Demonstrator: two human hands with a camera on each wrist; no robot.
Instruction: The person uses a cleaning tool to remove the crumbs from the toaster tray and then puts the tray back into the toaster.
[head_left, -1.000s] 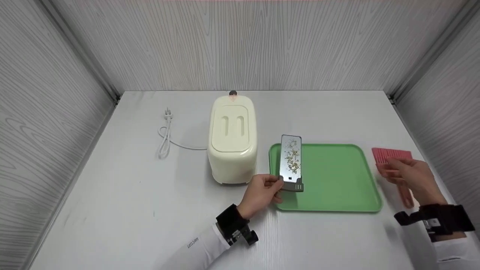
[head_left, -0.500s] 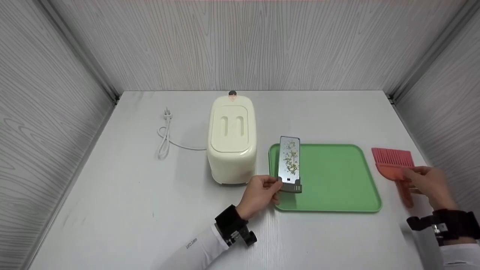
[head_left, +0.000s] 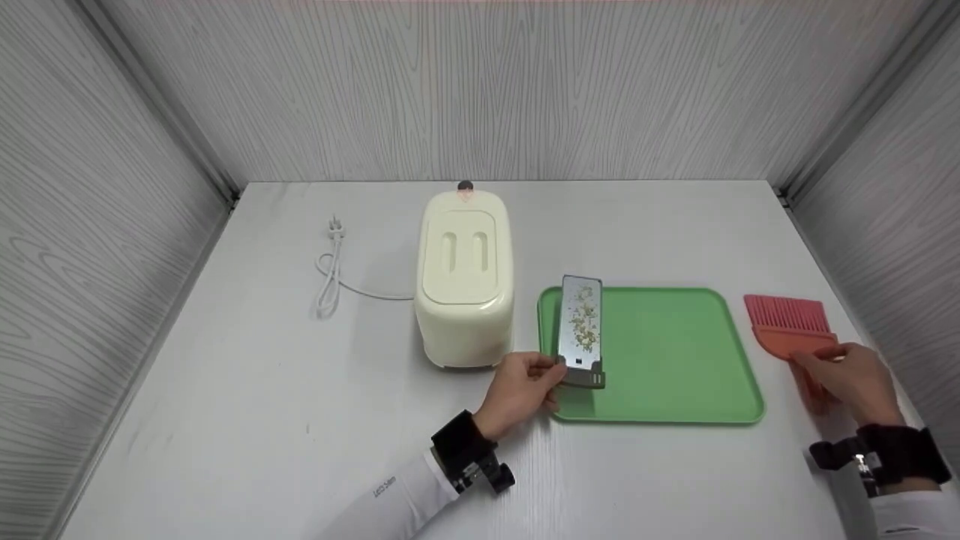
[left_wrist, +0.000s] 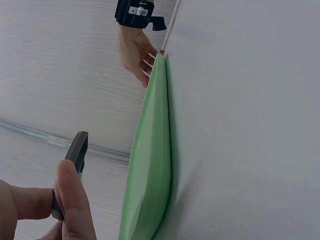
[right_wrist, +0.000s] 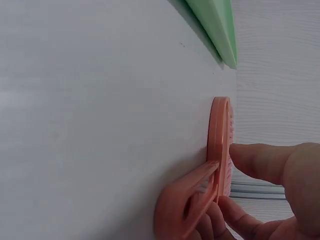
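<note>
My left hand pinches the dark end of a toaster's crumb tray between thumb and fingers. Golden crumbs lie scattered over its shiny metal face. It is held above the left part of a green tray; in the left wrist view only its dark edge shows. At the far right, my right hand holds a red-orange brush near the neck, thumb on its upper face and fingers curled at the handle's side. The brush lies on the table, with its handle partly covered in the head view.
A cream toaster with a covered top stands left of the green tray. Its white cord and plug lie further left on the white table. Grey wood-grain walls enclose the back and sides.
My right hand has moved toward the front edge and right along the brush, closing from above it to its neck. The left hand and crumb tray have barely moved.
</note>
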